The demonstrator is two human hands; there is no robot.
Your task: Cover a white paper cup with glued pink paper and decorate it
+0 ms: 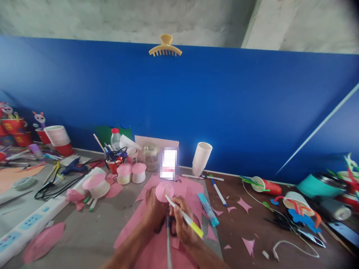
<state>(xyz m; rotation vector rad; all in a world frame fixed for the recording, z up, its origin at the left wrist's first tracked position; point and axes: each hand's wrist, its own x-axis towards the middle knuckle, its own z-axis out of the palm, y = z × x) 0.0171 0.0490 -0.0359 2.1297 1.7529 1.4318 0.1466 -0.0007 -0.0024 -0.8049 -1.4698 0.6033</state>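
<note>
In the head view, my left hand (154,207) is closed around the side of a piece with a round pink paper top (164,191); what lies under the top is mostly hidden by the fingers. My right hand (183,220) grips a white marker with a yellow end (189,221), its tip at or just above the pink top. Below both hands lie pink paper sheets (131,231). Black loops, which look like scissor handles (173,228), show between my wrists. A pale blue pack (208,210) lies right of my right hand.
Pink-topped paper cups (138,175) and a glass jar (151,157) stand behind to the left. A pixelated upright screen (169,163) and a white cup stack (202,158) stand ahead. A power strip (33,220) lies left; a white cable (294,244) and pink scraps (248,246) lie right.
</note>
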